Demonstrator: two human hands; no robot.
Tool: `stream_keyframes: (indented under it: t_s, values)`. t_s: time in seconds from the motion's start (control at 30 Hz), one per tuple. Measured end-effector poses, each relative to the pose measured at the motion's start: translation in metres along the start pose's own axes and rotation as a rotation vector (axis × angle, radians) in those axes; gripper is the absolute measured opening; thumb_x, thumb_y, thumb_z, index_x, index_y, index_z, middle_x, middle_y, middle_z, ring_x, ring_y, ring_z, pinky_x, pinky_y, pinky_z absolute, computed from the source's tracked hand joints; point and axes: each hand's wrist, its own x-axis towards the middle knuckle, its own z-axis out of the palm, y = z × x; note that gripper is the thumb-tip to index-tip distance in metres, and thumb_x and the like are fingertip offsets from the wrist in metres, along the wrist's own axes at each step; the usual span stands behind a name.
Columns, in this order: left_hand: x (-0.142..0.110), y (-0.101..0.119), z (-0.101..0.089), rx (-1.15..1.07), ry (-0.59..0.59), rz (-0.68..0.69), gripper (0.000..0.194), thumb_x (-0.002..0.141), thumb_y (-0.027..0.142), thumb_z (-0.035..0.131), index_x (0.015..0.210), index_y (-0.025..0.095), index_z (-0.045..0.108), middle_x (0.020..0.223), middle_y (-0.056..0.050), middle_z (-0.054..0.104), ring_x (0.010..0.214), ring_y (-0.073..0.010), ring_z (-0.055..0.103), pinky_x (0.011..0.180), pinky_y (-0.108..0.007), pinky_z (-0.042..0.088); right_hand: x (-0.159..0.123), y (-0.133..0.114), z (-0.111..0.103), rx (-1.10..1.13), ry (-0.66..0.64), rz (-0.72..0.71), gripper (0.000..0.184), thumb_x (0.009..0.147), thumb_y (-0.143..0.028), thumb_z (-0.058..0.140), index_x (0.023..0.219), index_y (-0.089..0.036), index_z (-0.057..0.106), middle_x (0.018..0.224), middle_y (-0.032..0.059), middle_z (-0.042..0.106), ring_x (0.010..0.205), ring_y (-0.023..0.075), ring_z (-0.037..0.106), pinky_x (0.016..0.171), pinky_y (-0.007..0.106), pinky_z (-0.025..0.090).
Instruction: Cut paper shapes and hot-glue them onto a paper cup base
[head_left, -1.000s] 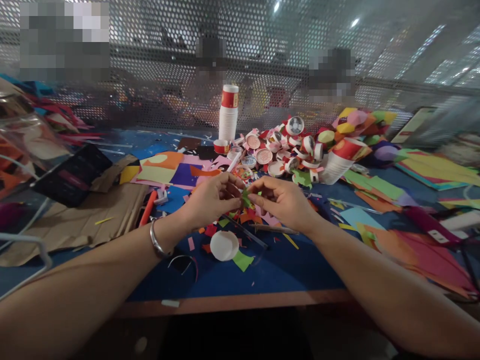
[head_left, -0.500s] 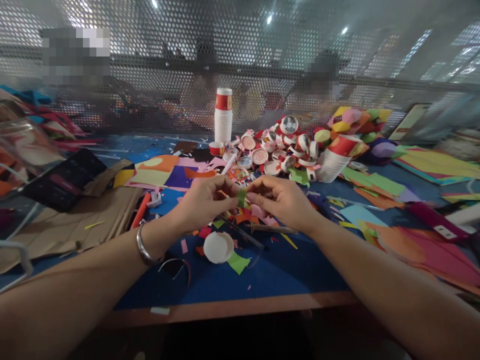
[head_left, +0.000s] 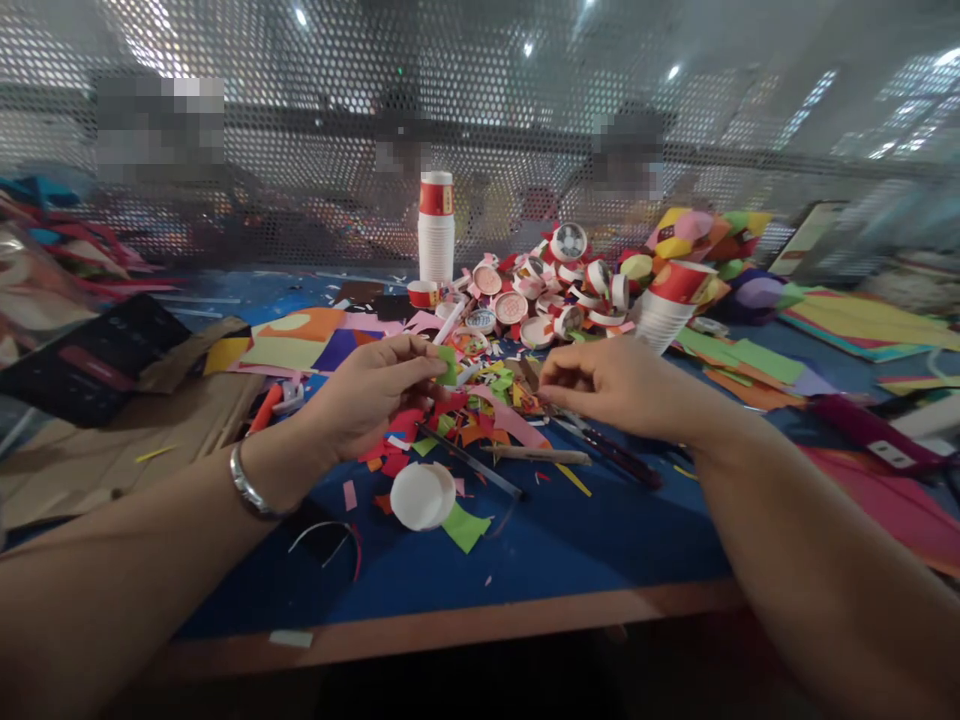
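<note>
My left hand (head_left: pixel 360 395) pinches a small piece of green paper (head_left: pixel 447 366) between thumb and fingertips, raised over the scraps. To the right, my right hand (head_left: pixel 604 385) hovers with loosely curled fingers, nothing visible in them. Just under it lie scissors (head_left: pixel 619 458) with dark handles, partly covered by the hand. Below my hands are a round white cup base (head_left: pixel 421 496), a green paper scrap (head_left: pixel 466 526), a pen (head_left: pixel 472 462) and a brown stick (head_left: pixel 541 455). Many coloured paper snippets (head_left: pixel 480 425) spread between both hands.
A tall stack of paper cups (head_left: pixel 436 235) stands at the back, and a tilted stack (head_left: pixel 667 305) leans right. Between them is a heap of cut cup bottoms (head_left: pixel 525 290). Coloured sheets lie on both sides; cardboard (head_left: pixel 67 450) is at left. A perforated metal screen (head_left: pixel 300 150) rises behind.
My hands have parted. The left has moved left with the green paper; the right has let go of it and moved right, above the scissors. The view has shifted slightly.
</note>
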Motion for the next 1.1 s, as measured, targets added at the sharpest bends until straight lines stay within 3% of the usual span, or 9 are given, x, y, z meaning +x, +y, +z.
stream_keyframes:
  t_s: [0.13,0.33,0.57,0.7,0.8,0.9,1.1]
  values:
    - [0.004,-0.002,-0.001,-0.022,0.032,-0.021,0.013,0.078,0.017,0.072,0.076,0.019,0.06,0.07,0.0,0.064,0.061,-0.011,0.06,0.057,-0.026,0.045,-0.002,0.002,-0.003,-0.255,-0.126,0.077,0.018,0.089,-0.033,0.057,0.079,-0.021,0.065,0.072,0.0044,0.068,0.062,0.0171,0.058,0.055,0.029,0.032]
    - [0.004,-0.002,-0.002,-0.055,0.052,-0.052,0.014,0.079,0.013,0.071,0.074,0.019,0.06,0.067,0.001,0.064,0.058,-0.0094,0.059,0.053,-0.024,0.043,-0.011,-0.002,-0.006,-0.396,-0.331,0.149,0.021,0.087,-0.032,0.059,0.069,-0.022,0.06,0.074,0.0054,0.067,0.063,0.0192,0.059,0.053,0.031,0.031]
    - [-0.001,-0.006,0.0,-0.145,0.008,-0.079,0.017,0.078,0.018,0.076,0.075,0.018,0.06,0.064,0.004,0.062,0.062,-0.0092,0.063,0.057,-0.022,0.046,-0.014,-0.008,-0.009,-0.401,-0.349,0.208,0.021,0.08,-0.032,0.065,0.063,-0.022,0.058,0.07,0.006,0.066,0.061,0.0219,0.059,0.051,0.031,0.03]
    - [-0.002,-0.008,0.0,-0.137,-0.021,-0.061,0.016,0.079,0.021,0.077,0.078,0.018,0.062,0.066,0.002,0.064,0.063,-0.0103,0.064,0.057,-0.023,0.046,-0.012,-0.01,-0.008,-0.416,-0.366,0.241,0.023,0.075,-0.022,0.064,0.056,-0.022,0.051,0.062,0.0045,0.061,0.056,0.0198,0.055,0.051,0.031,0.028]
    - [-0.003,-0.006,0.002,-0.147,-0.014,-0.075,0.015,0.079,0.018,0.075,0.075,0.017,0.06,0.065,0.002,0.064,0.061,-0.0094,0.063,0.056,-0.022,0.044,-0.011,-0.004,-0.008,-0.443,-0.307,0.24,0.021,0.073,-0.022,0.064,0.055,-0.022,0.052,0.061,0.0045,0.059,0.054,0.0189,0.052,0.052,0.031,0.026]
    - [-0.008,-0.003,0.005,-0.149,-0.039,-0.092,0.017,0.079,0.018,0.075,0.075,0.017,0.059,0.065,0.002,0.064,0.059,-0.0089,0.062,0.053,-0.02,0.041,-0.012,0.003,-0.011,-0.451,-0.124,0.217,0.022,0.076,-0.027,0.063,0.058,-0.022,0.052,0.057,0.0028,0.055,0.05,0.0166,0.046,0.051,0.031,0.022]
    - [-0.018,-0.003,0.016,-0.087,-0.159,-0.093,0.016,0.084,0.024,0.073,0.083,0.016,0.058,0.074,-0.002,0.069,0.065,-0.0099,0.065,0.055,-0.019,0.042,-0.011,-0.011,-0.009,-0.183,0.121,0.04,0.025,0.086,-0.031,0.056,0.065,-0.02,0.05,0.056,-0.0019,0.053,0.051,0.0125,0.046,0.052,0.028,0.028]
